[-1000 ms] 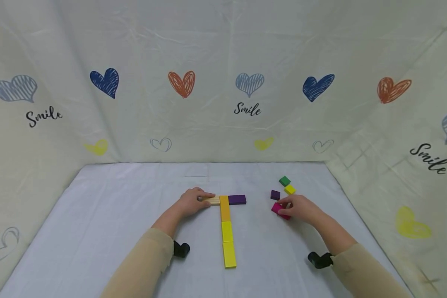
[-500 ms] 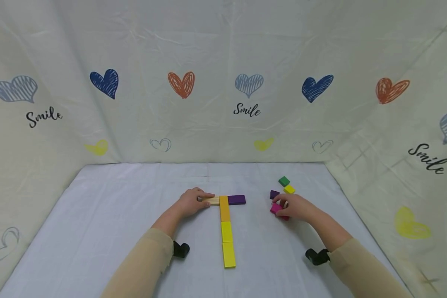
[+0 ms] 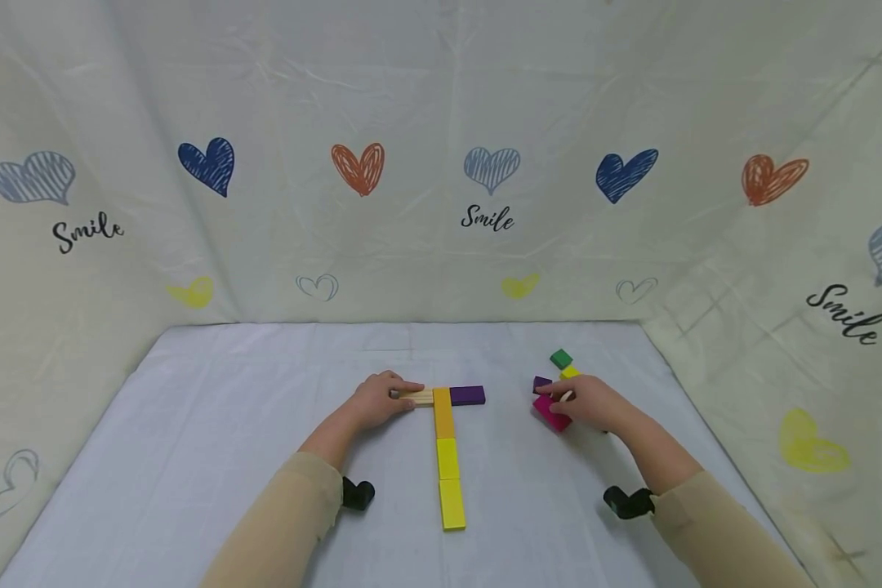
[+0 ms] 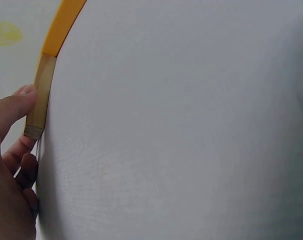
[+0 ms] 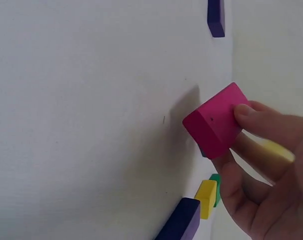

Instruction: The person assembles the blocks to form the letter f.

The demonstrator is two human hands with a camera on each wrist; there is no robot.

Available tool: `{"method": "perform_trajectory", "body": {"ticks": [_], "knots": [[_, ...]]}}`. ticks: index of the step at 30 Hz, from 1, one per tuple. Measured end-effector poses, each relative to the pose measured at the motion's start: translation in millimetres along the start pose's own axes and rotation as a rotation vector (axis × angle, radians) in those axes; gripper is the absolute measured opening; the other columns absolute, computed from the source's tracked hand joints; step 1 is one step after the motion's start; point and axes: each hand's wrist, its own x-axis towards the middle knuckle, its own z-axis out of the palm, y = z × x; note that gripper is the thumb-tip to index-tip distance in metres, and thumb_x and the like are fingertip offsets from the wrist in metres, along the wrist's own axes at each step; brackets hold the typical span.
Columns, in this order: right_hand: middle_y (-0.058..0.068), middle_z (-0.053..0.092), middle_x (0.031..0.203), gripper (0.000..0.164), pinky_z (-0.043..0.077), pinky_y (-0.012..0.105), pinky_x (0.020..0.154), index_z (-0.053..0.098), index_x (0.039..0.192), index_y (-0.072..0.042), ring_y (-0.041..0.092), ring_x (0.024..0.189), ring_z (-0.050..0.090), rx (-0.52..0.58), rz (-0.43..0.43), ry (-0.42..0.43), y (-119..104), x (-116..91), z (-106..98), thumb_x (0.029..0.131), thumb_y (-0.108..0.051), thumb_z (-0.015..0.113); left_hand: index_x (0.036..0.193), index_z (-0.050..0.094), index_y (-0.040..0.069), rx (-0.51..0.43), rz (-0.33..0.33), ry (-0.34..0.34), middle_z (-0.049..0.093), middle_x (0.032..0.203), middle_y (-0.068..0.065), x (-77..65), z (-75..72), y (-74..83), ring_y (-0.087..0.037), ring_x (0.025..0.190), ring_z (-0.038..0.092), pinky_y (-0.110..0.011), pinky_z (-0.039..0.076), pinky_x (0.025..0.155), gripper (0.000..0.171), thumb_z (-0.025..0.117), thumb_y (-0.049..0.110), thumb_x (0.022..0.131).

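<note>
My left hand (image 3: 376,398) pinches a plain wooden block (image 4: 40,92) between thumb and fingers, its end against an orange block (image 3: 443,412). Across from it, a long purple block (image 3: 467,395) meets the orange one's other side. Two yellow blocks (image 3: 449,482) continue the orange one towards me, so the row forms a T. My right hand (image 3: 595,404) holds a pink block (image 5: 216,120), thumb on one face and fingers behind; it is tilted, with its shadow beside it on the cloth. Close to the right fingertips is a small purple block (image 3: 541,384).
Behind the right hand lie a yellow block (image 5: 206,197) and a green block (image 3: 561,358). A dark blue block (image 5: 180,220) shows at the bottom of the right wrist view. White cloth (image 3: 213,457) covers the table, and a curtain with printed hearts (image 3: 412,90) hangs behind.
The pink block has turned and tilted in the right hand's grip, while the hand has shifted slightly. The left hand and the T of blocks stay in place.
</note>
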Motion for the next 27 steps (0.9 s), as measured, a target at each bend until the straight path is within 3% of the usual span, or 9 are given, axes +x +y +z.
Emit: {"method": "perform_trajectory", "body": {"ticks": [14,21,27], "knots": [[0.010,0.062,0.119,0.042,0.055,0.032,0.075,0.061,0.137,-0.015,0.022,0.097,0.060,0.128,-0.143,0.064,-9,20,1,0.096,-0.019,0.066,0.124,0.069,0.041,-0.004,-0.016,0.000,0.058,0.124,-0.001,0.5,-0.1,-1.3,-0.027,0.116,0.050,-0.050,0.042,0.102,0.032,0.069,0.033,0.093],[0.014,0.061,0.122,0.043,0.056,0.033,0.077,0.060,0.139,-0.014,0.027,0.103,0.060,0.213,-0.134,0.082,-31,37,9,0.096,-0.016,0.065,0.124,0.069,0.041,-0.007,-0.013,-0.005,0.058,0.123,0.000,2.1,1.1,-2.1,-0.026,0.115,0.049,-0.050,0.042,0.102,0.032,0.069,0.033,0.094],[0.012,0.061,0.123,0.043,0.056,0.035,0.079,0.060,0.139,-0.018,0.024,0.096,0.061,0.269,-0.132,0.084,-55,55,21,0.096,-0.019,0.065,0.124,0.069,0.040,-0.008,-0.011,-0.005,0.058,0.121,0.000,1.4,1.1,-0.5,-0.025,0.113,0.050,-0.049,0.043,0.101,0.031,0.069,0.033,0.093]]}}
